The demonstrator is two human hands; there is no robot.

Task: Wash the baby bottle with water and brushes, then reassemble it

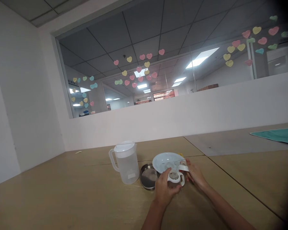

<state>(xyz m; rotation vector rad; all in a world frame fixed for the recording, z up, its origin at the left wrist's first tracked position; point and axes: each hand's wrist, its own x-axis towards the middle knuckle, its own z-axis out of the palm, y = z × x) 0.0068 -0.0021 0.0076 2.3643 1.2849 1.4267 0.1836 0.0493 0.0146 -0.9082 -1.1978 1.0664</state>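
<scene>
My left hand [163, 189] is wrapped round a small clear bottle [173, 175] with an uncovered round mouth and a white collar. A white looped handle [182, 179] sticks out from the bottle's right side. Just to the right, my right hand [195, 174] grips a white curved piece [183, 168]; its full shape is hidden by the fingers. Behind both hands stands a pale blue-white bowl [162, 158] with something clear in or in front of it. A round shallow metal tin [148, 176] lies left of my left hand, partly under the bowl's rim.
A translucent lidded pitcher [128, 164] stands left of the tin, its handle facing left. On the table [86, 191], a green cloth [278, 135] lies at the far right and a small pale scrap [78, 152] at the back left. A white wall [134, 126] rises behind.
</scene>
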